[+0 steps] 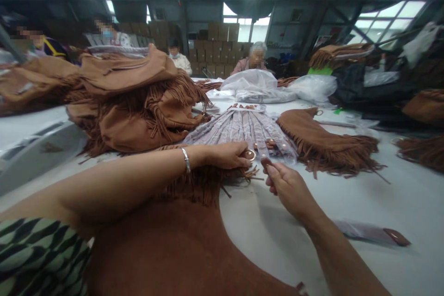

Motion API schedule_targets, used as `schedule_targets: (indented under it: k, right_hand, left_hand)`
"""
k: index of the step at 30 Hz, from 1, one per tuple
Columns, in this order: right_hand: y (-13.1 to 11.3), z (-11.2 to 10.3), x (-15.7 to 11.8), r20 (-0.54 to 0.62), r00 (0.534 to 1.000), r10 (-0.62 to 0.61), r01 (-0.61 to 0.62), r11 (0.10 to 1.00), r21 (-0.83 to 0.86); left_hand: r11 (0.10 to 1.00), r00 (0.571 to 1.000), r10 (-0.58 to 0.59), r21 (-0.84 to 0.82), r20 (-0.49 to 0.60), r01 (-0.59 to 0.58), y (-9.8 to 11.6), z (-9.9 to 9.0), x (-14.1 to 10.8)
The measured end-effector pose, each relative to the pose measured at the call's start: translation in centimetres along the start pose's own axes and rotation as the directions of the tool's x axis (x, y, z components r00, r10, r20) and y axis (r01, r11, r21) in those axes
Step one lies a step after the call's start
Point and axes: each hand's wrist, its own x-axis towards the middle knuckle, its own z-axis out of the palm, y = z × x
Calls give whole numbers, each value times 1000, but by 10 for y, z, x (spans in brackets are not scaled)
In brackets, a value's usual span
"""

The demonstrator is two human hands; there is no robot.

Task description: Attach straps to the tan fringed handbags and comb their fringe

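Bag pile (138, 101) sits beyond near bag (166, 245), to L; wrapped straps (237, 128) fan out past its far end. L hand (229, 155), at that end, pinches ring (255, 154); R hand (287, 187), off bag's R side, pinches brown tab (265, 162) btwn thumb & fingers. Ring & tab apart, not joined yet; straps past bag look unused.

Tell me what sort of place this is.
Probably a factory or workshop where bags are assembled or packed: brown fringed bags lie piled on a white table, plastic-wrapped straps are fanned out beside them, and cardboard boxes are stacked at the back.
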Motion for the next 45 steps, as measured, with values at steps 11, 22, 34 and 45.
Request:
schedule_targets:
  k: [11,22,34,45]
  right_hand:
    - [-22,7,-13,169,985,-42,-29,917,397]
    - [-23,5,-11,172,983,70,-129,924,360]
    - [-29,7,-16,241,966,90,-174,918,356]
    - [-37,23,-22,381,914,138,-331,795,508]
  left_hand:
    - [985,924,94,-99,-371,-140,1,38,-50]
    - [999,905,3,-48,-425,-26,0,42,-47]
    - [938,927,284,272,-244,-216,2,43,-62]
    - [887,946,308,388,-97,-250,13,44,-64]
